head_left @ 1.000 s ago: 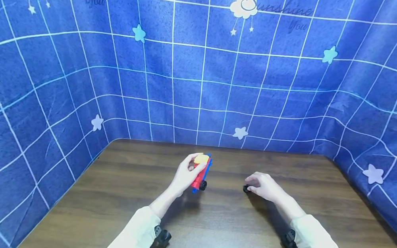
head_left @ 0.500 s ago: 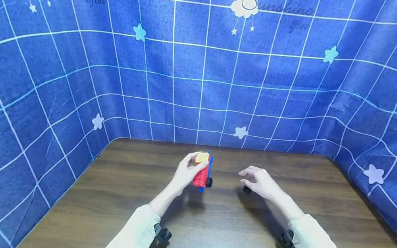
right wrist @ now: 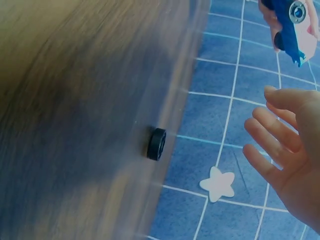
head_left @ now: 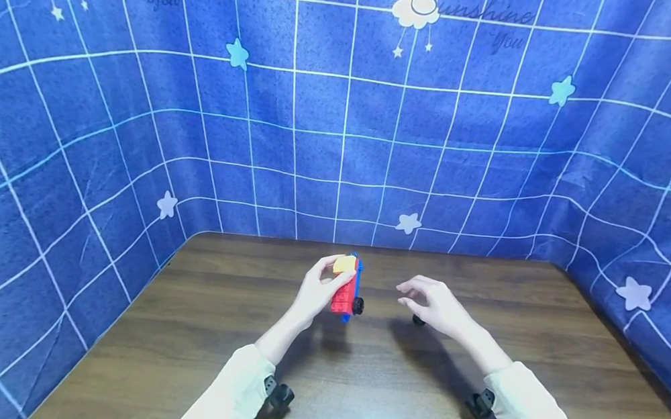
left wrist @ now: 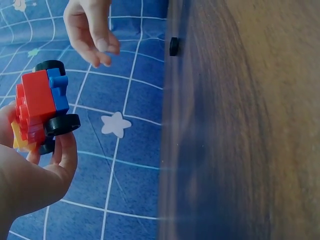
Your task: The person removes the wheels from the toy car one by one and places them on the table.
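Note:
The left hand point(head_left: 310, 296) grips a toy car point(head_left: 343, 295) above the table, its red body, yellow part and blue base showing. In the left wrist view several black wheels are on the car point(left wrist: 37, 97), and thumb and fingers of the left hand point(left wrist: 40, 175) hold it from below. Beside it, the right hand point(head_left: 442, 309) hovers with relaxed fingers and nothing between them. A loose black wheel point(right wrist: 156, 144) lies on the table, apart from the right hand point(right wrist: 285, 145); in the head view that wheel point(head_left: 418, 320) is partly hidden under the hand.
The brown wooden table point(head_left: 226, 334) reaches back to a blue curtain point(head_left: 316, 100) with white grid lines and stars, which also hangs along both sides. Small black devices are strapped at both wrists point(head_left: 278, 395).
The right hand has let go of the loose wheel, risen and moved left. In the left hand the car has turned more upright and shifted slightly right.

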### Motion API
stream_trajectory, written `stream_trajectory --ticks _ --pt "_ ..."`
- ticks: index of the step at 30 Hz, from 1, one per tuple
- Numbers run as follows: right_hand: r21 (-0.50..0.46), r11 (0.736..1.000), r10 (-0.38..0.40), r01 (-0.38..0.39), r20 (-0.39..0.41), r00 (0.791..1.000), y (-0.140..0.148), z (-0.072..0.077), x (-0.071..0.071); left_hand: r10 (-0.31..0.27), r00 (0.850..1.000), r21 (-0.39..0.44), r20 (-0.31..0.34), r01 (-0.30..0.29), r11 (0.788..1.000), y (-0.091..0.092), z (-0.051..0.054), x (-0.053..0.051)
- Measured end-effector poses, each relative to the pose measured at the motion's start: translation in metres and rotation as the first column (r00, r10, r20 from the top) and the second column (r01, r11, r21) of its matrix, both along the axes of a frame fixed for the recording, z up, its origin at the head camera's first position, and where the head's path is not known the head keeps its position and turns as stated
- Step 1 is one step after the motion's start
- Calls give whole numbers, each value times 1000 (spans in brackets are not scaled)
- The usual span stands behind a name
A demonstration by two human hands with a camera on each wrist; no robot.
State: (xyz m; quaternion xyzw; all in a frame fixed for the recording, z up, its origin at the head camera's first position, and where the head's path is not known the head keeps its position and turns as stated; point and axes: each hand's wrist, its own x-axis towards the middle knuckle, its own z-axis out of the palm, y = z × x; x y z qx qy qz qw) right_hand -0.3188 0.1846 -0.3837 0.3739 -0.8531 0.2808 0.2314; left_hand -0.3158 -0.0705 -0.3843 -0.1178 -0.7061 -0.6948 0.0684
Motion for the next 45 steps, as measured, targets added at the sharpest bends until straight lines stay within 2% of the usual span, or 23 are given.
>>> stream_trajectory --ticks 6,8,13,17,22,33,40,45 --pt "-28 999 18 -19 -35 999 -5 5 4 -18 1000 2 -7 18 1000 2 15 11" --pt "-36 999 23 -24 -34 999 -7 7 6 -15 1000 -3 -11 15 1000 3 16 11" --pt "-38 998 54 -54 -10 999 -15 11 11 -1 1000 -1 -4 1 1000 3 4 1" --pt "-46 996 78 -78 -14 997 -19 11 13 14 1000 -10 -18 -14 1000 4 -2 -2" --pt "-56 994 97 -98 -23 995 -23 11 14 21 999 -21 -40 -22 1000 6 -3 -2" --pt "-67 988 141 -140 11 990 -35 12 19 1 1000 -16 -9 -1 1000 8 -2 -3" --pt "-82 983 167 -163 45 985 -44 13 21 24 999 -40 -47 -26 999 10 22 21" --pt "-83 980 183 -179 37 983 -50 11 22 39 999 -56 -31 -40 998 10 23 22"
